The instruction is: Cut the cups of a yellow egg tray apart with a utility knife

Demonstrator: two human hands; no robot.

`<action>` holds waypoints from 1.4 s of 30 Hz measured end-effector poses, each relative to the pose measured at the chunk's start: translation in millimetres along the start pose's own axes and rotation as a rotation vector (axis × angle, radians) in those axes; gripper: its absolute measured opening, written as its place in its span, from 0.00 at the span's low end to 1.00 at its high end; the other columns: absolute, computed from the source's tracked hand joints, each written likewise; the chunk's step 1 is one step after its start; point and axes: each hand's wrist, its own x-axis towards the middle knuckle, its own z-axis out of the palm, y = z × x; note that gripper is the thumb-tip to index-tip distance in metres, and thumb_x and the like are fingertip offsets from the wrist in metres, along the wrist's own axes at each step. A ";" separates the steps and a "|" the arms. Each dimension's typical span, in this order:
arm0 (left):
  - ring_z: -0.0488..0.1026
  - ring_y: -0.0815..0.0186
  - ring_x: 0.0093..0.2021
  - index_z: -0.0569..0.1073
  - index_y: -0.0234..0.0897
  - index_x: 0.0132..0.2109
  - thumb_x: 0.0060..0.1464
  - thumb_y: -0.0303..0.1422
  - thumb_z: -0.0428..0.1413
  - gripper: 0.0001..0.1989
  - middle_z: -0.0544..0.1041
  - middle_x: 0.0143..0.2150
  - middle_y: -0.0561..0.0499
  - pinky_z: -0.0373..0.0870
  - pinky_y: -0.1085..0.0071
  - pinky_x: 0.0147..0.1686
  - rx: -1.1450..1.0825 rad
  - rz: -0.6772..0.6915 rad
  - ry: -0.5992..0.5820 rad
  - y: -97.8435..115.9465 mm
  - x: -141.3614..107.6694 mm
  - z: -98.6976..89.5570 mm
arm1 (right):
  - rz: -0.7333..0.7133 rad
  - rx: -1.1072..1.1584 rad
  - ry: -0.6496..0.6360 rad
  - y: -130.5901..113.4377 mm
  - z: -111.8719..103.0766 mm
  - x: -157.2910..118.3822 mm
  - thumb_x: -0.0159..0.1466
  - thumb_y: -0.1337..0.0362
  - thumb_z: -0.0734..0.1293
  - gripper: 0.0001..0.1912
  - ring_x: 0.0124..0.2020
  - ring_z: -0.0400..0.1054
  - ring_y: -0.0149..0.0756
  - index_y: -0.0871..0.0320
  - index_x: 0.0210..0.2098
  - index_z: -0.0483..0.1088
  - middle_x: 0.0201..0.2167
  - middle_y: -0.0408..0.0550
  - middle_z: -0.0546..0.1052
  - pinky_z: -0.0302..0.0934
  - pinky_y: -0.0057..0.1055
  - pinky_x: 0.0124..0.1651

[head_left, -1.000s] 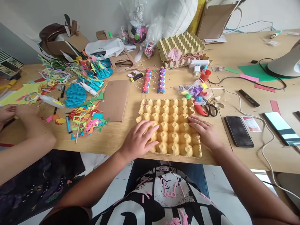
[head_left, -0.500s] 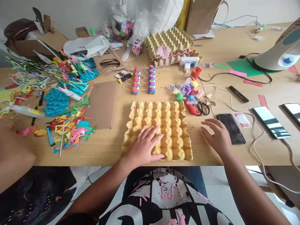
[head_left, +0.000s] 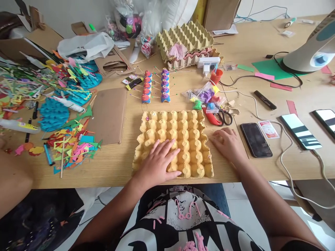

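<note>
A yellow egg tray (head_left: 185,146) lies bumps up at the table's front edge. My left hand (head_left: 158,162) rests on its lower left part, fingers spread, holding nothing. Just right of the tray, my right hand (head_left: 227,144) is low over the wood with its fingers curled and close together; whatever may be under the fingertips is hidden. Behind the tray stand a red-and-blue painted strip (head_left: 147,87) and a purple-and-blue painted strip (head_left: 165,85), both with pins sticking out.
Red-handled scissors (head_left: 213,116) and small bags of coloured clay (head_left: 205,96) lie behind my right hand. A dark phone (head_left: 255,140) is to its right. Cardboard (head_left: 107,115) and paper scraps (head_left: 75,148) lie left. A person's bare arm (head_left: 14,177) shows at far left.
My right hand has moved left and slightly up, nearer the tray, and its fingers have drawn together. My left hand stays on the tray. The view has shifted slightly.
</note>
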 end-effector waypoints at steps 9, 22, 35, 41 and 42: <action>0.59 0.45 0.77 0.66 0.41 0.71 0.62 0.56 0.62 0.39 0.56 0.80 0.39 0.53 0.38 0.76 0.016 -0.011 -0.002 3.2 1.8 1.6 | -0.040 -0.094 -0.010 -10.7 -5.0 -3.5 0.71 0.53 0.66 0.13 0.54 0.70 0.55 0.51 0.48 0.78 0.49 0.56 0.78 0.68 0.53 0.57; 0.76 0.53 0.53 0.80 0.41 0.47 0.68 0.35 0.56 0.08 0.81 0.49 0.46 0.73 0.56 0.57 0.061 -0.426 0.286 -90.5 32.8 -52.2 | -0.148 0.198 0.165 -37.0 -16.6 85.9 0.68 0.56 0.68 0.10 0.46 0.76 0.48 0.51 0.39 0.80 0.41 0.52 0.82 0.68 0.46 0.51; 0.79 0.54 0.45 0.82 0.43 0.35 0.60 0.41 0.59 0.10 0.85 0.43 0.47 0.71 0.62 0.44 -0.033 -0.821 -0.004 -174.1 66.7 -47.1 | -0.186 0.159 0.277 -6.3 17.7 92.1 0.71 0.53 0.66 0.15 0.38 0.76 0.45 0.53 0.37 0.82 0.35 0.51 0.83 0.68 0.44 0.48; 0.78 0.56 0.44 0.79 0.42 0.33 0.58 0.40 0.59 0.09 0.84 0.41 0.48 0.70 0.64 0.46 -0.163 -0.730 0.150 -182.4 58.5 -46.1 | -0.123 0.222 0.295 -9.7 20.7 92.2 0.71 0.52 0.65 0.16 0.38 0.76 0.45 0.52 0.37 0.82 0.36 0.51 0.83 0.69 0.43 0.47; 0.78 0.56 0.46 0.79 0.42 0.34 0.58 0.39 0.59 0.09 0.84 0.42 0.48 0.70 0.64 0.47 -0.179 -0.724 0.191 -181.0 56.6 -48.3 | -0.108 0.236 0.304 -10.2 20.7 92.1 0.71 0.51 0.65 0.17 0.38 0.76 0.45 0.52 0.37 0.82 0.36 0.51 0.83 0.69 0.44 0.47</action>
